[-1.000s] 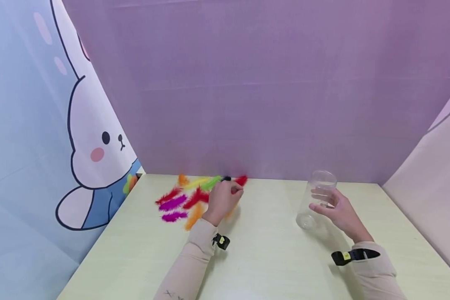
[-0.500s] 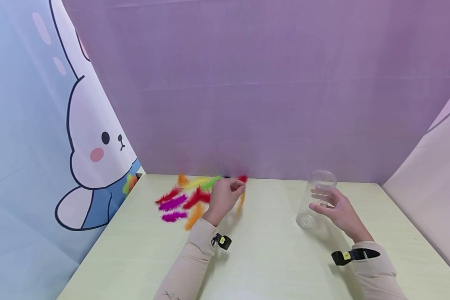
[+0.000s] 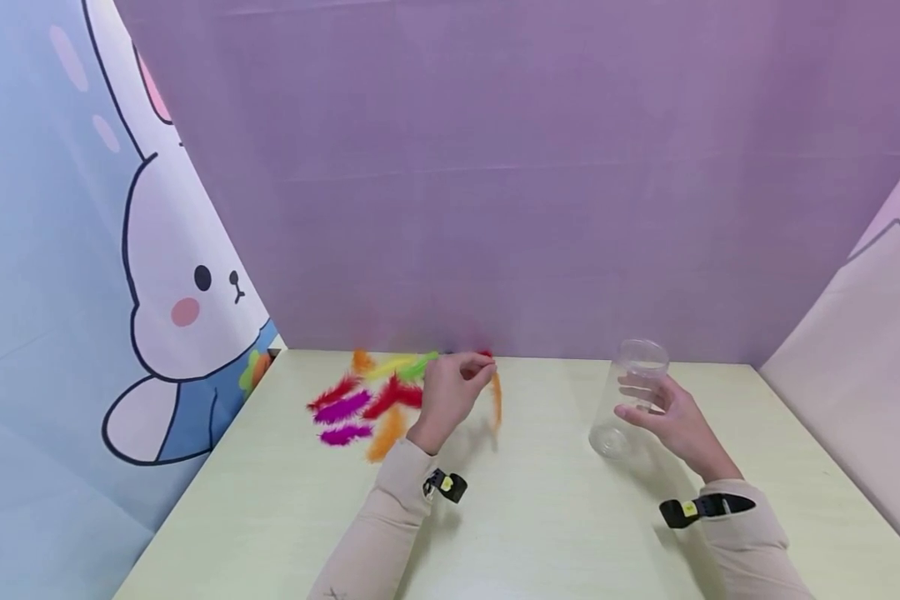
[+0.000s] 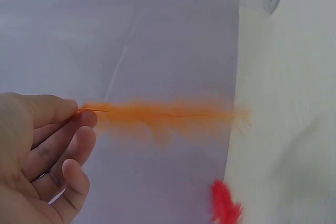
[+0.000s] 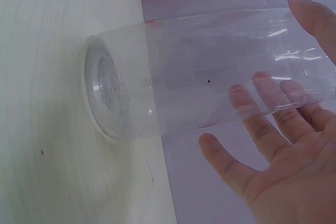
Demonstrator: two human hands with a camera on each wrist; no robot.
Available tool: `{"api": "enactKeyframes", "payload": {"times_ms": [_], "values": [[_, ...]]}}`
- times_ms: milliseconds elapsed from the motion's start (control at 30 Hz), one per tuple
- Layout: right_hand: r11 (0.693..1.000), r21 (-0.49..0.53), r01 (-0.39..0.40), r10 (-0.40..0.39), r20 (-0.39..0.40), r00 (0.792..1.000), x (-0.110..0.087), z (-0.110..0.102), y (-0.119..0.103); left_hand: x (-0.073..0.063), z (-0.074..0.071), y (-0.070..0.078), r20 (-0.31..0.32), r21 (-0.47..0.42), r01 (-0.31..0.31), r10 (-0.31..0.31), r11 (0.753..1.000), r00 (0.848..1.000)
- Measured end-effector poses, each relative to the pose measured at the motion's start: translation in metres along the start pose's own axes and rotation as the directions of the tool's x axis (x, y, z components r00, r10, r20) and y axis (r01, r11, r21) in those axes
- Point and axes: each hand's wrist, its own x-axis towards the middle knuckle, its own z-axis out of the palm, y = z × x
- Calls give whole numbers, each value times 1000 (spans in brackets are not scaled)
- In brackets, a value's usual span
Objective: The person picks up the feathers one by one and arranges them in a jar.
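My left hand (image 3: 453, 396) pinches an orange feather (image 4: 163, 116) by its bare quill, between thumb and index finger. The feather hangs down beside the fingertips in the head view, over the table. My right hand (image 3: 678, 425) holds a clear plastic jar (image 5: 194, 61) that stands upright on the table at the right. Its thumb is on one side and its fingers are on the other, seen through the clear wall. No lid covers the jar's top in the head view.
Several loose feathers lie at the back left of the table (image 3: 525, 517): purple (image 3: 343, 407), red (image 3: 382, 402), orange (image 3: 387, 435), yellow (image 3: 392, 365) and green (image 3: 422, 366). My left hand partly hides others behind it. A purple cloth (image 3: 525, 183) hangs along the back edge.
My left hand has lifted the orange feather off the table and shifted slightly right; the feather now dangles from the fingers. My right hand and the jar stay in place.
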Motion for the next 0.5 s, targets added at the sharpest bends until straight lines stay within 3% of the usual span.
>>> {"api": "enactKeyframes", "payload": {"times_ms": [167,500], "values": [[1000,7,11,-11,-2,1000,0,0,1,-1,-1,10,-23,-26,-21,20,999,1000],[1000,4,-5,5,-1,1000,1,1,1,-2,-1,26,-53,-163,-45,37,986,998]]}}
